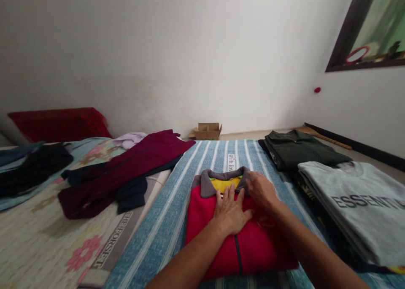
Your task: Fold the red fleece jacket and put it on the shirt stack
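In front of me a folded red jacket with a grey collar, a yellow inside at the neck and a dark front zipper lies on the blue striped bedsheet. My left hand rests flat on its upper front, just below the collar, fingers apart. At the collar's right side, my right hand has its fingers bent in and closed on the grey fabric. The fingertips of that hand are partly hidden.
On the right stand folded clothes: a dark green jacket and a grey "ESSENTI…" shirt atop a pile. Loosely to the left lie a maroon garment and black clothing. A cardboard box sits by the wall.
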Demonstrator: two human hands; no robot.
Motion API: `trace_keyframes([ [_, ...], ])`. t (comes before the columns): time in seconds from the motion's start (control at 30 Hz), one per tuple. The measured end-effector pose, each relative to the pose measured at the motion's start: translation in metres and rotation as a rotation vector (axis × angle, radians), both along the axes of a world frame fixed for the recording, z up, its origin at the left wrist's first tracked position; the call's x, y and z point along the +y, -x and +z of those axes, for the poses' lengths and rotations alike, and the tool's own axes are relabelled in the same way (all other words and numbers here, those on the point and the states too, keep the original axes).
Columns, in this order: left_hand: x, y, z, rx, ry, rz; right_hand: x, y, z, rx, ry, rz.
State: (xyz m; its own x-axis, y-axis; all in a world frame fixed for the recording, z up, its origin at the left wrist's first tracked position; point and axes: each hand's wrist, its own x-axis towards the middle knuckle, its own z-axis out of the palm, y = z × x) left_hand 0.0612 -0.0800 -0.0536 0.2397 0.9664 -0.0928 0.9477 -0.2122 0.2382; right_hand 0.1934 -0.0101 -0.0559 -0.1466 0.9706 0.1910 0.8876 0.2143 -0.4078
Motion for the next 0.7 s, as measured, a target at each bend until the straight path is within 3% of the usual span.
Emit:
trace_keyframes([
  [0.13,0.0,0.001,-0.004,0.01,-0.004,-0.002,-0.023,0.012,-0.023,0.122,-0.027,0.164],
  [0.3,0.001,0.001,-0.007,-0.052,-0.027,0.018,-0.026,0.01,-0.043,0.29,-0.052,0.19],
  [0.5,0.013,0.012,0.016,-0.13,-0.143,0.032,-0.016,0.01,-0.01,0.109,-0.049,0.118],
  [0.6,0.033,0.027,0.036,-0.05,-0.205,0.014,0.001,0.018,0.01,-0.045,-0.026,0.13],
  [0.7,0.059,0.044,0.045,0.064,-0.175,0.09,0.026,0.029,0.02,-0.177,0.036,0.157],
])
